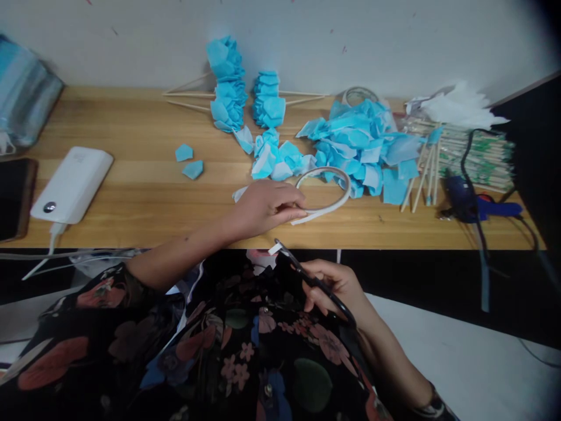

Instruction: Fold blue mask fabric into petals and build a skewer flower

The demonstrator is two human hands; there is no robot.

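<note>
My left hand [269,204] is closed on a roll of white tape [344,199] at the table's front edge, pinching near a loose strip. My right hand [335,286] grips a long, slim black tool [322,285] in front of my shirt; I cannot tell whether it is scissors or tweezers. A short white piece [274,249], which looks like tape, is at the tool's tip, apart from the roll. Behind the roll lies a heap of blue and white fabric-like pieces [350,140]. Two flat blue pieces [193,170] rest left of my left hand.
Layered blue bundles on sticks [228,96] lie along the wall. On the right are loose wooden sticks [423,175], packed sticks [473,152] and a blue glue gun [495,207] with a cord. A white power bank [74,184] and a phone [15,199] lie left.
</note>
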